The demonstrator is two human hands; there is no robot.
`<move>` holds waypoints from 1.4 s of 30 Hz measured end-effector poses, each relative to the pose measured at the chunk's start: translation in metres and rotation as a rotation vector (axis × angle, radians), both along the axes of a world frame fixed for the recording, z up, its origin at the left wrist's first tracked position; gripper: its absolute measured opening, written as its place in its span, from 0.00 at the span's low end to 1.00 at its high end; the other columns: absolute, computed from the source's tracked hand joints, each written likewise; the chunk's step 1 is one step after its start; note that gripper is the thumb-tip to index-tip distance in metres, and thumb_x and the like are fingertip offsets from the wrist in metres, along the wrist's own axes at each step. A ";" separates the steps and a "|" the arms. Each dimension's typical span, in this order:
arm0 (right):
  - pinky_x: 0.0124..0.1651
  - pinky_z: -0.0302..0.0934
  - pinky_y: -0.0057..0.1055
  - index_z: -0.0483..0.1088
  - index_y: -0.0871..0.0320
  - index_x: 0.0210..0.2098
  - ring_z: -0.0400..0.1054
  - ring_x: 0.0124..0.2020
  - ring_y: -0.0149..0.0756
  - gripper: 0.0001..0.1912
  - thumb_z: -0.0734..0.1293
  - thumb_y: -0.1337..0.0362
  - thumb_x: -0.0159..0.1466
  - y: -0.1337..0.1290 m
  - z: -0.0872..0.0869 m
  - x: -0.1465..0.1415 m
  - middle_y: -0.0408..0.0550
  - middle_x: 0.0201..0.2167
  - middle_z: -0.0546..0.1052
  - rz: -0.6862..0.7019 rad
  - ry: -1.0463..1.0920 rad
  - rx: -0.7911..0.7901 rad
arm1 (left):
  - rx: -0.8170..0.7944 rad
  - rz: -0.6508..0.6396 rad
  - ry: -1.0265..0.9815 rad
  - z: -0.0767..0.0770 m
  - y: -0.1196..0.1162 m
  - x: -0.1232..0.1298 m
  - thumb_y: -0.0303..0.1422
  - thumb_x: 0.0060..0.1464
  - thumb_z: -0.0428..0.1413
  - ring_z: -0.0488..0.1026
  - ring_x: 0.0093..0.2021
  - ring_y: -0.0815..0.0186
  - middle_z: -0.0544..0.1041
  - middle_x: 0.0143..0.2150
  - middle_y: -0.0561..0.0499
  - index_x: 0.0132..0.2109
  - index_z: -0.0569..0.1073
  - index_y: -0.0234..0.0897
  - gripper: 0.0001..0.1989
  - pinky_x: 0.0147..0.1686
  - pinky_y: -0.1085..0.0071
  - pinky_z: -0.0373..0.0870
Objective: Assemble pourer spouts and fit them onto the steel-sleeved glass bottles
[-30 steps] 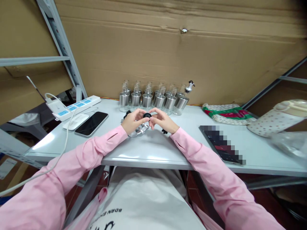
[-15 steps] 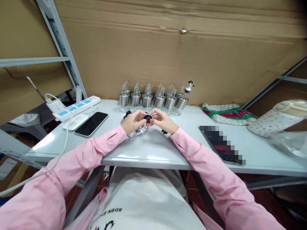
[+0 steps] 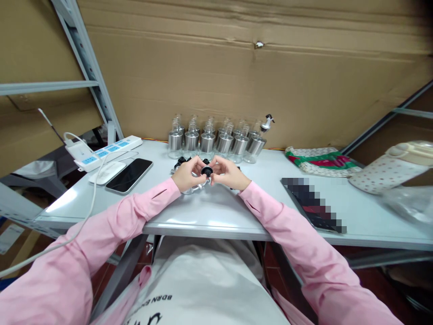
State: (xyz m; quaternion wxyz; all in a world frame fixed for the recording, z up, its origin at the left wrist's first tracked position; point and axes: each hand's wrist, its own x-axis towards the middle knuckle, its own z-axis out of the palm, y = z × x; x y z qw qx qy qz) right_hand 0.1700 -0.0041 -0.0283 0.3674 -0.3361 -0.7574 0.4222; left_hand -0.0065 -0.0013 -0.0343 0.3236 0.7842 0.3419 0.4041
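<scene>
Between my two hands is a small round black part, with a pale piece showing below it. My left hand pinches it from the left, fingers curled around its rim. From the right, my right hand grips the same part with thumb and fingers. Beneath and behind my left hand lie clear glass-like pieces and black parts, partly hidden by the fingers. Farther back stand several glass bottles with metal sleeves, and a black and silver spout tops the rightmost one.
On the left of the table are a phone, a white charger with its cable, and a power strip. To the right are a dark flat packet, a patterned cloth and a dotted flask.
The round black part has tilted and moved slightly down and left between my fingers. My right fingers have curled in more, and my left thumb sits a little lower.
</scene>
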 end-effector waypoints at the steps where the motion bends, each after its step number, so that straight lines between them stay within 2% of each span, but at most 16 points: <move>1: 0.23 0.61 0.24 0.58 0.57 0.29 0.68 0.18 0.28 0.11 0.65 0.71 0.49 -0.001 0.000 0.000 0.36 0.19 0.72 -0.004 -0.029 0.026 | 0.005 0.010 0.010 0.000 -0.001 0.000 0.29 0.39 0.54 0.68 0.27 0.72 0.71 0.26 0.56 0.32 0.63 0.35 0.10 0.30 0.74 0.64; 5: 0.18 0.58 0.22 0.58 0.57 0.28 0.65 0.15 0.26 0.09 0.64 0.70 0.49 -0.003 0.001 -0.001 0.35 0.18 0.70 -0.010 -0.083 0.084 | 0.037 0.025 0.054 0.003 -0.004 0.000 0.29 0.38 0.54 0.64 0.23 0.73 0.67 0.22 0.59 0.30 0.62 0.36 0.09 0.26 0.76 0.60; 9: 0.19 0.59 0.22 0.58 0.57 0.28 0.66 0.15 0.27 0.08 0.64 0.69 0.50 -0.003 0.000 0.000 0.35 0.17 0.70 0.007 -0.081 0.096 | 0.043 0.023 0.061 0.006 -0.006 0.000 0.28 0.38 0.54 0.62 0.22 0.74 0.65 0.21 0.60 0.30 0.62 0.36 0.09 0.25 0.76 0.59; 16: 0.18 0.59 0.21 0.57 0.57 0.27 0.65 0.14 0.25 0.08 0.63 0.70 0.49 -0.006 0.002 -0.001 0.36 0.17 0.70 -0.003 -0.069 0.088 | 0.074 0.021 0.066 0.007 -0.008 0.001 0.28 0.37 0.54 0.59 0.20 0.74 0.64 0.20 0.60 0.29 0.62 0.36 0.08 0.22 0.77 0.57; 19: 0.16 0.58 0.20 0.57 0.57 0.27 0.63 0.13 0.24 0.09 0.63 0.71 0.49 -0.005 0.002 -0.001 0.35 0.17 0.70 -0.021 -0.053 0.078 | 0.133 0.030 0.078 0.006 -0.007 0.000 0.28 0.38 0.54 0.61 0.20 0.75 0.66 0.21 0.58 0.30 0.64 0.35 0.08 0.22 0.77 0.59; 25: 0.13 0.53 0.18 0.54 0.56 0.30 0.62 0.13 0.21 0.16 0.68 0.66 0.49 0.003 -0.003 0.002 0.38 0.26 0.73 -0.067 0.103 0.063 | 0.372 0.026 0.004 -0.001 0.001 -0.003 0.31 0.47 0.55 0.70 0.28 0.72 0.72 0.34 0.50 0.42 0.67 0.32 0.14 0.31 0.74 0.70; 30: 0.25 0.63 0.24 0.57 0.57 0.29 0.69 0.22 0.26 0.19 0.72 0.63 0.47 0.009 -0.006 0.005 0.43 0.34 0.73 -0.035 0.171 0.064 | 0.450 -0.003 -0.041 -0.003 0.006 -0.005 0.33 0.50 0.56 0.71 0.38 0.68 0.70 0.38 0.47 0.44 0.68 0.33 0.14 0.37 0.70 0.73; 35: 0.30 0.64 0.27 0.65 0.60 0.24 0.66 0.25 0.26 0.16 0.74 0.60 0.43 0.010 -0.003 0.004 0.47 0.35 0.74 -0.124 0.155 0.137 | 0.492 -0.036 -0.076 -0.001 0.002 -0.004 0.28 0.49 0.56 0.70 0.38 0.70 0.68 0.39 0.47 0.43 0.69 0.33 0.13 0.32 0.75 0.74; 38: 0.34 0.64 0.30 0.70 0.60 0.27 0.68 0.28 0.29 0.12 0.72 0.60 0.46 0.011 0.004 0.008 0.49 0.36 0.75 -0.141 0.140 0.162 | 0.581 0.014 -0.053 0.001 0.003 -0.005 0.24 0.46 0.55 0.69 0.31 0.73 0.68 0.39 0.48 0.43 0.69 0.33 0.13 0.29 0.76 0.72; 40: 0.37 0.63 0.31 0.72 0.60 0.29 0.68 0.31 0.32 0.10 0.69 0.59 0.50 0.016 0.010 0.018 0.49 0.34 0.76 -0.263 0.101 0.220 | 0.661 0.055 -0.008 0.002 0.005 -0.007 0.22 0.45 0.54 0.67 0.28 0.76 0.68 0.39 0.49 0.42 0.69 0.33 0.14 0.30 0.76 0.71; 42: 0.39 0.62 0.32 0.73 0.60 0.29 0.68 0.31 0.33 0.09 0.66 0.61 0.53 0.023 0.013 0.032 0.48 0.30 0.77 -0.477 -0.032 0.306 | 0.753 0.062 0.055 0.002 0.007 -0.009 0.21 0.45 0.52 0.69 0.31 0.74 0.68 0.40 0.48 0.42 0.69 0.34 0.14 0.33 0.75 0.71</move>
